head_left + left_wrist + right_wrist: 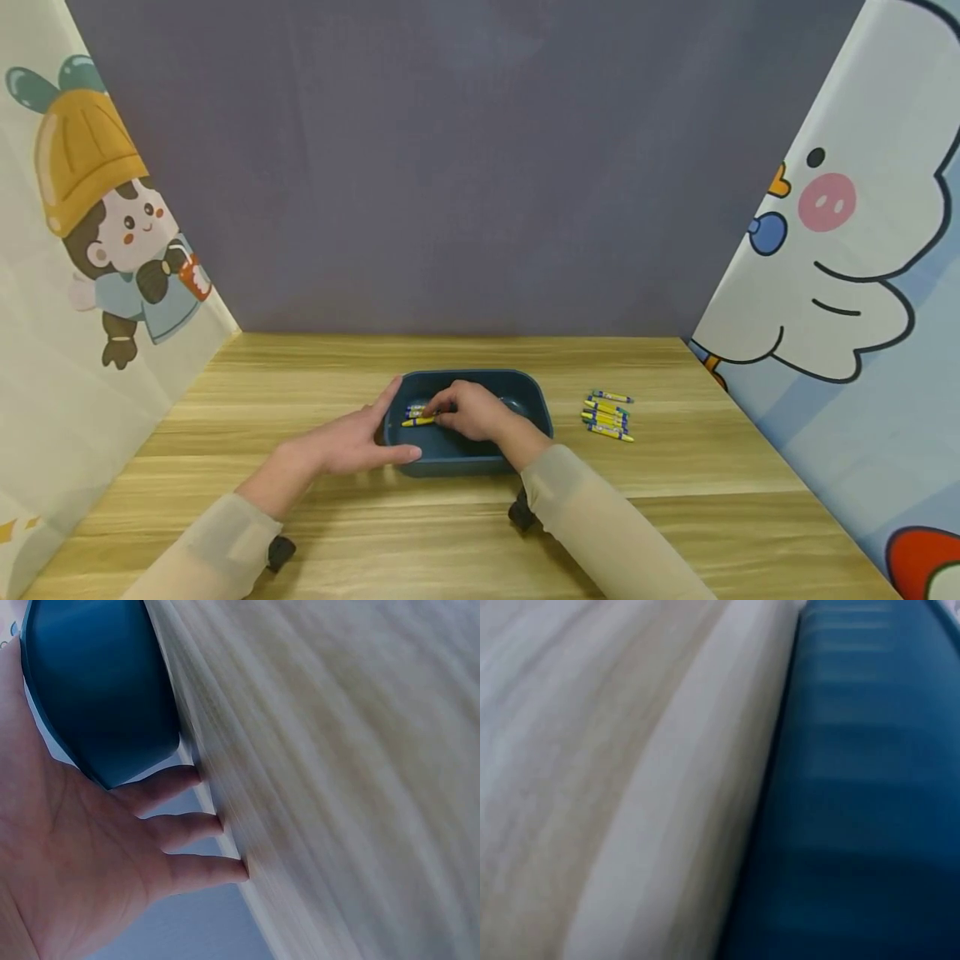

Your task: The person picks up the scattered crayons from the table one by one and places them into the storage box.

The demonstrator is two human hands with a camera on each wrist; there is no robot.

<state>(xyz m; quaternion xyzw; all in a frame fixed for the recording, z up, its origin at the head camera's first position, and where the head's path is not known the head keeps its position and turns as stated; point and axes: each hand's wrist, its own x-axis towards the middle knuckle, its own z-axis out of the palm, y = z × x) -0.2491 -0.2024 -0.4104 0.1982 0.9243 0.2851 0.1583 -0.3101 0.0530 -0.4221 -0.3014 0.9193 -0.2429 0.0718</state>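
A dark blue plastic bin (468, 467) sits on the table. My right hand (472, 410) reaches down into it, thumb and index finger pinching the end of a yellow crayon (417, 422). Other crayons (414, 410) with blue and yellow wrappers lie just behind that one on the bin's floor. Around the bin's left end spreads my left hand (347, 437), its thumb at the front rim and its index finger at the back left corner. In the left wrist view, the straight fingers (206, 871) reach down to the tabletop beside the bin wall. The right wrist view has no hand in it.
Several yellow and blue crayons (607, 417) lie in a loose row on the wooden table (315, 367), right of the bin. A grey panel (465, 167) rises behind the table, with cartoon-printed panels at both sides.
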